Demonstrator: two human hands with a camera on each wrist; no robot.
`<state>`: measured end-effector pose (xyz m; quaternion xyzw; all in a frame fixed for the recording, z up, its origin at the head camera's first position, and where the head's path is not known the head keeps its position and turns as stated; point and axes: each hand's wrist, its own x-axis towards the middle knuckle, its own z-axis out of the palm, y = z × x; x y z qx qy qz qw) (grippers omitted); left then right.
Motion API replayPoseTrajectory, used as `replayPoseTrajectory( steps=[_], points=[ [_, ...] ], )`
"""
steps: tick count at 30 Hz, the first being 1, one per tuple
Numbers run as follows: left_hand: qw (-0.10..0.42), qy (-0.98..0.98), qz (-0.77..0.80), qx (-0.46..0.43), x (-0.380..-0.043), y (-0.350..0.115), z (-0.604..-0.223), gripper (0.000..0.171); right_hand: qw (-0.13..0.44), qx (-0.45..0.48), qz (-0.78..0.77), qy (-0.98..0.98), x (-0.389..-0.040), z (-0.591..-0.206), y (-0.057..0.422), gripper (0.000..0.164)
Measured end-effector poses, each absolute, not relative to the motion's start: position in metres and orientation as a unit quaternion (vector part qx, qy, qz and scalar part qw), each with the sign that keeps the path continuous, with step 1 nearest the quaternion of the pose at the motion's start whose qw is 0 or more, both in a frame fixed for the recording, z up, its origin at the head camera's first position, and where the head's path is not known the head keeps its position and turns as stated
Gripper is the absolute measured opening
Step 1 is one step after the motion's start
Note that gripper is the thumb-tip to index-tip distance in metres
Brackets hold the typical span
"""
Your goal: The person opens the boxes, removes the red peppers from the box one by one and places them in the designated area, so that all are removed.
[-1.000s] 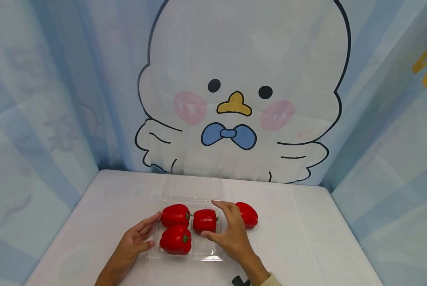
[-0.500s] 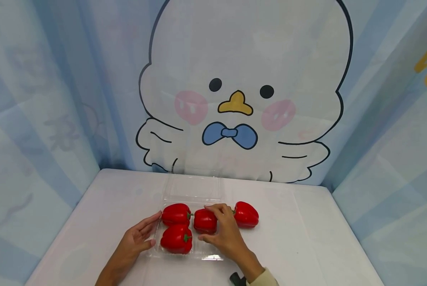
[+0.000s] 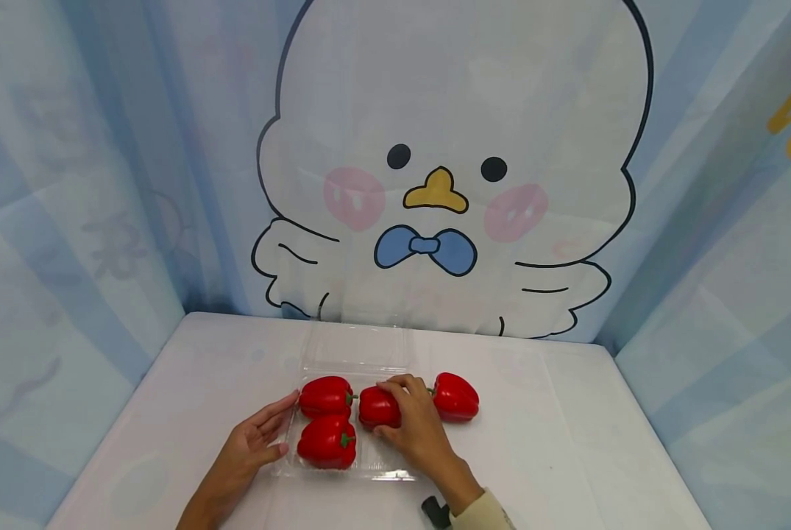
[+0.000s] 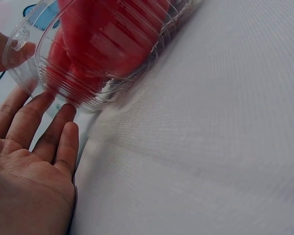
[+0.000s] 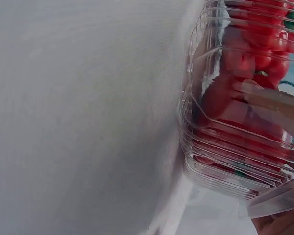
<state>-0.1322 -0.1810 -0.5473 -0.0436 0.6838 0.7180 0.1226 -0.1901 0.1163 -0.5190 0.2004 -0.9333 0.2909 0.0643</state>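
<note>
A clear plastic clamshell box (image 3: 385,470) lies with its lid folded back on the table. Two red bell peppers, one behind (image 3: 325,397) and one in front (image 3: 327,443), fill its left side. My right hand (image 3: 420,430) grips a third bell pepper (image 3: 377,407) in the right half, thumb in front and fingers behind. Through the ribbed wall (image 5: 225,134) in the right wrist view, part of that hand shows among red shapes. My left hand (image 3: 249,445) stays at the box's left edge, its extended fingertips (image 4: 66,111) touching the wall in the left wrist view.
Just right of the box, another red bell pepper (image 3: 457,397) lies on the white table (image 3: 554,442). The transparent lid (image 3: 355,347) reaches back toward the printed curtain (image 3: 435,294). A small dark piece (image 3: 436,512) shows beside my right sleeve.
The right hand has moved left and closed its thumb and fingers around the third pepper. The left hand keeps its place at the box edge.
</note>
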Motion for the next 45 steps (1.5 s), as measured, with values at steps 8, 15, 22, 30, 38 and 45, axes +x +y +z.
replayPoseTrajectory(
  steps=[8,15,22,30,38,45],
  points=[
    [0.124,0.682,0.719,-0.051,-0.132,-0.181,-0.547,0.082,0.069,0.203,0.305,-0.928,-0.19,-0.519,0.118,0.069],
    [0.122,0.682,0.719,-0.053,-0.132,-0.18,-0.546,0.082,0.076,0.205,0.317,-0.923,-0.187,-0.516,0.119,0.067],
    [0.12,0.683,0.719,-0.048,-0.131,-0.18,-0.545,0.081,0.073,0.197,0.336,-0.918,-0.182,-0.511,0.12,0.068],
    [0.121,0.68,0.722,-0.041,-0.132,-0.181,-0.547,0.079,0.071,0.192,0.356,-0.912,-0.176,-0.502,0.123,0.069],
    [0.123,0.679,0.722,-0.048,-0.133,-0.181,-0.548,0.082,0.085,0.19,0.359,-0.91,-0.17,-0.489,0.126,0.068],
    [0.125,0.674,0.726,-0.044,-0.133,-0.182,-0.548,0.082,0.094,0.184,0.364,-0.908,-0.164,-0.479,0.13,0.067]
  ],
)
